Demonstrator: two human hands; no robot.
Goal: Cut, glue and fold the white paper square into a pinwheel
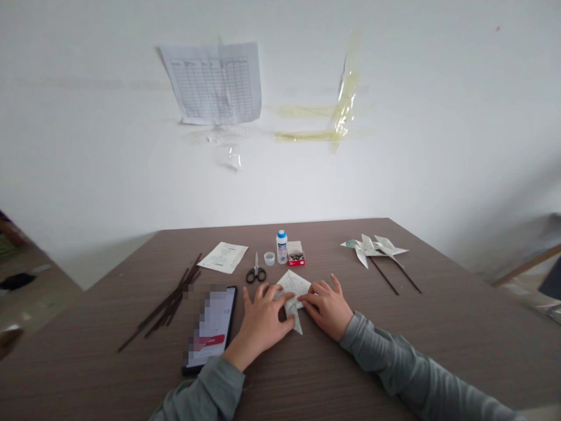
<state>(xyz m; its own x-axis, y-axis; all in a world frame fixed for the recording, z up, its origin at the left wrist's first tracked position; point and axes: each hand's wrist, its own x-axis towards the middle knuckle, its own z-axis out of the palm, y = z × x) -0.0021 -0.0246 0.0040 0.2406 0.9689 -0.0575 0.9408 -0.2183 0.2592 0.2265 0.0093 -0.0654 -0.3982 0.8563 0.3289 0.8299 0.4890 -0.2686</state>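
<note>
A printed sheet of paper (pixel 294 283) lies on the table in front of me, partly cut or folded, with a pointed flap sticking out toward me. My left hand (pixel 265 316) grips this flap between thumb and fingers, its other fingers spread over the paper's left side. From the right, my right hand (pixel 328 307) pinches the paper near its middle, thumb and forefinger together. What lies under the fingertips is hidden. Just beyond the left hand are black-handled scissors (pixel 255 273), and beyond the paper stands a white bottle with a blue cap (pixel 281 248).
An open red box of small pieces (pixel 296 259) and a small translucent cup (pixel 269 258) flank the bottle. Paper sheets (pixel 223 257), thin brown sticks (pixel 169 301) and a phone (pixel 214 327) lie left. Paper pinwheels on sticks (pixel 372 248) lie right. A wall (pixel 280 193) borders the table's far edge.
</note>
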